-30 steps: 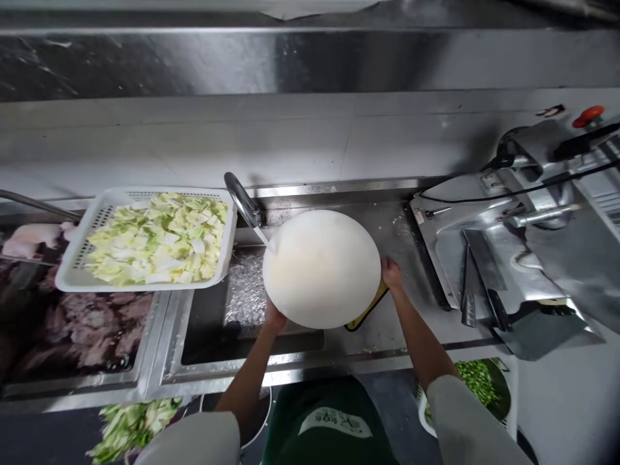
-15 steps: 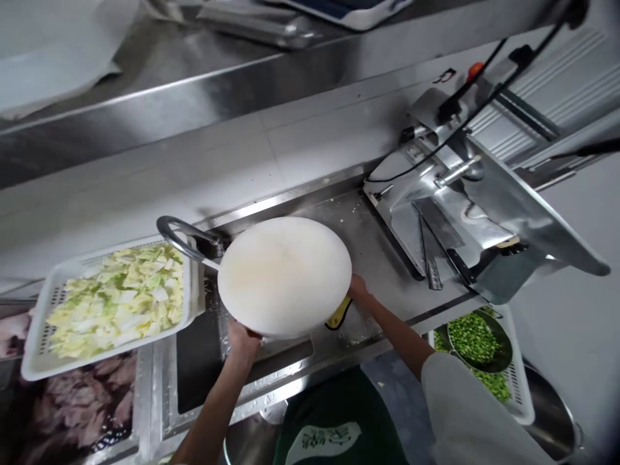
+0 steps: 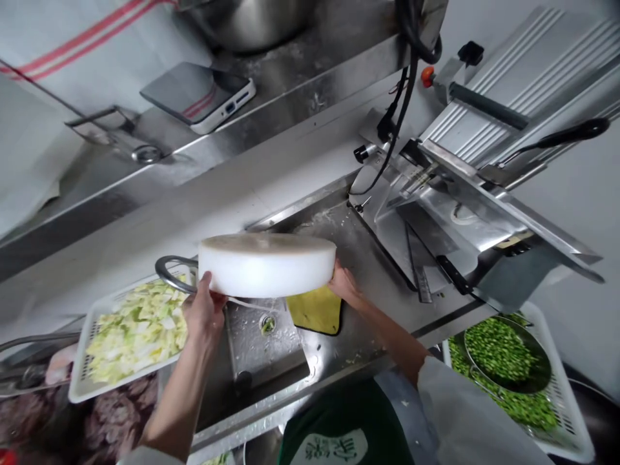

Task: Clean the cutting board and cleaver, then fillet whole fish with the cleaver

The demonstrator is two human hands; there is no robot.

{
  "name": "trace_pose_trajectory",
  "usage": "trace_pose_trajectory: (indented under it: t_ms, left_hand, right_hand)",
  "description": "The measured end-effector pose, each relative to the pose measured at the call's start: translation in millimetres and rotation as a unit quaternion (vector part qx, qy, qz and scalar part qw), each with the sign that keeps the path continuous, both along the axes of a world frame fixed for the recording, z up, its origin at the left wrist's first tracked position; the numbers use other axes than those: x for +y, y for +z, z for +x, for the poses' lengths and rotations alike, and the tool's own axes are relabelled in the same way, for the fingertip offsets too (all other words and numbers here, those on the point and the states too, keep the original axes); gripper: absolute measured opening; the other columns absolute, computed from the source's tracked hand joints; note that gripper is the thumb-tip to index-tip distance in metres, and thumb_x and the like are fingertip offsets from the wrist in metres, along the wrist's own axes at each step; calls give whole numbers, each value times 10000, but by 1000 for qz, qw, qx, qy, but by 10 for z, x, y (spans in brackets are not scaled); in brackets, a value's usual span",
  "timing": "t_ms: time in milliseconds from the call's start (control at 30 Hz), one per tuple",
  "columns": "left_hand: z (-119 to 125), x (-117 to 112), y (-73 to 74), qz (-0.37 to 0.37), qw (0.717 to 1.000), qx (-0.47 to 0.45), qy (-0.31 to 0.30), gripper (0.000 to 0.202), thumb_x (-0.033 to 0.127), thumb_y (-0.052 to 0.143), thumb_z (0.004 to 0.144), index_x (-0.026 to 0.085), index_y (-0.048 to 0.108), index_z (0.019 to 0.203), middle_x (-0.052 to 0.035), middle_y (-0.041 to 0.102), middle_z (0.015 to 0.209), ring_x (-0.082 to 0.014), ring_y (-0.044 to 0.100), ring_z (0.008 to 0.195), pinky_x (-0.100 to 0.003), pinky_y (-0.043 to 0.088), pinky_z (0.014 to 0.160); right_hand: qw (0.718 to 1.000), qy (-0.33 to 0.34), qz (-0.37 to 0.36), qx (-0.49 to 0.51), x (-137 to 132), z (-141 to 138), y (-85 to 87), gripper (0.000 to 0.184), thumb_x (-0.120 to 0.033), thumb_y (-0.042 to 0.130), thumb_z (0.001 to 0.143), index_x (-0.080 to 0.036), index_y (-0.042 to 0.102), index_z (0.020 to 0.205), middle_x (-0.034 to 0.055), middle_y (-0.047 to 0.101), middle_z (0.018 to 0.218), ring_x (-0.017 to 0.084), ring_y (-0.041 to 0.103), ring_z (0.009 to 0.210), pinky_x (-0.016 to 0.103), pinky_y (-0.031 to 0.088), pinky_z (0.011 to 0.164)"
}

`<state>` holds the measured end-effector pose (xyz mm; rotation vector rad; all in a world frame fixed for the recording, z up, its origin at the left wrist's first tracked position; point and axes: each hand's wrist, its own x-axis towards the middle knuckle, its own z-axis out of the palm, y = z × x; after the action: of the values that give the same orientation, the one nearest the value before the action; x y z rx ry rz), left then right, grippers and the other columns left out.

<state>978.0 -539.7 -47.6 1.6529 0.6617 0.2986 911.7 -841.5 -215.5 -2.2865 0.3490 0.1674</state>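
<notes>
A thick, round white chopping board (image 3: 267, 271) is held up over the sink, tilted so that its side wall faces me. My left hand (image 3: 204, 309) grips its left edge, thumb on the side wall and fingers underneath. My right hand (image 3: 345, 284) is closed on the right edge, its fingertips hidden behind the board. Below the board lies a yellow cloth (image 3: 317, 311) with a dark border, at the sink's right rim. Water and a green scrap show around the drain of the steel sink (image 3: 285, 361). Behind the board's left side curves the metal faucet (image 3: 167, 274).
On the left stands a white basket (image 3: 80, 381) of chopped cabbage, above raw meat (image 3: 116, 413). A slicer (image 3: 465, 206) with knives (image 3: 453, 274) occupies the right. Chopped greens (image 3: 501, 352) fill a bowl and basket at lower right. A phone (image 3: 213, 103) lies on the shelf.
The board has tilted from showing its flat face to showing its side wall, uncovering the sink and the yellow cloth. My left hand has moved up its left side. The view has shifted.
</notes>
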Motion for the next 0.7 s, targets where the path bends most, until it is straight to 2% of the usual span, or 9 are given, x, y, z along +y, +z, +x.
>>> trace_pose_trajectory:
  t_ms: [100, 200, 267, 333, 400, 467, 567, 633, 700]
  left_hand:
    - [209, -290, 9, 41, 999, -30, 18, 390, 504, 728, 815, 221, 468, 883, 56, 482, 711, -115, 522, 599, -319, 597, 644]
    - [452, -553, 69, 208, 970, -124, 22, 471, 565, 620, 898, 196, 525, 1175, -59, 623, 1017, -218, 669, 921, -469, 603, 913]
    - [670, -680, 193, 367, 909, -179, -79, 613, 598, 579, 928, 191, 506, 1380, -165, 612, 1312, -324, 601, 1277, -565, 485, 1106]
    - [937, -774, 365, 494, 812, -194, -244, 743, 661, 581, 916, 193, 496, 1486, -200, 524, 1526, -380, 433, 1487, -597, 342, 1221]
    - [1214, -851, 526, 569, 713, -183, -366, 894, 749, 619, 855, 191, 485, 1542, -189, 450, 1632, -394, 365, 1539, -572, 274, 1265]
    - [1436, -919, 622, 611, 652, -166, -417, 1010, 807, 636, 808, 196, 446, 1590, -176, 407, 1674, -396, 359, 1544, -543, 263, 1275]
    - [1593, -1004, 632, 638, 633, -145, -413, 998, 806, 597, 837, 221, 401, 1623, -168, 357, 1704, -430, 314, 1554, -579, 250, 1264]
    - [1621, -1050, 610, 642, 640, -138, -400, 966, 779, 590, 857, 231, 389, 1626, -166, 300, 1729, -455, 274, 1560, -619, 241, 1247]
    - [1659, -1089, 616, 636, 643, -135, -404, 972, 764, 642, 831, 233, 404, 1609, -156, 266, 1742, -457, 261, 1555, -634, 242, 1236]
  right_hand:
    - [1000, -7, -19, 15, -129, 178, 118, 684, -407, 647, 940, -99, 484, 1528, 189, 760, 1152, 323, 735, 1017, 359, 525, 870]
    - [999, -11, -26, 18, -258, 420, 167, 648, -508, 628, 969, -124, 547, 1484, 193, 768, 1130, 334, 736, 1019, 372, 526, 882]
    - [999, -14, -29, 9, -338, 597, 142, 629, -532, 593, 993, -143, 559, 1484, 189, 772, 1144, 326, 732, 1033, 363, 523, 893]
    - [999, -6, -34, 4, -414, 726, 67, 575, -446, 564, 1017, -126, 558, 1495, 191, 770, 1166, 307, 724, 1055, 348, 511, 911]
    - [999, 18, -33, 4, -501, 740, -48, 501, -316, 550, 1008, -113, 598, 1464, 182, 769, 1181, 281, 713, 1080, 329, 494, 939]
    - [999, 40, -20, 12, -621, 599, -177, 391, -229, 543, 973, -133, 717, 1309, 154, 787, 1113, 263, 716, 1042, 314, 490, 929]
    - [999, 34, -13, 30, -881, 156, -347, 341, -218, 474, 974, -169, 796, 1074, 145, 797, 1020, 274, 727, 966, 332, 505, 894]
    - [999, -41, -26, 13, -1036, -188, -433, 426, -269, 387, 1008, -160, 776, 1144, 173, 784, 1090, 304, 722, 1021, 381, 513, 938]
    - [986, -157, -52, -33, -1067, -475, -511, 515, -374, 369, 1027, -132, 683, 1355, 221, 722, 1274, 355, 670, 1188, 461, 492, 1041]
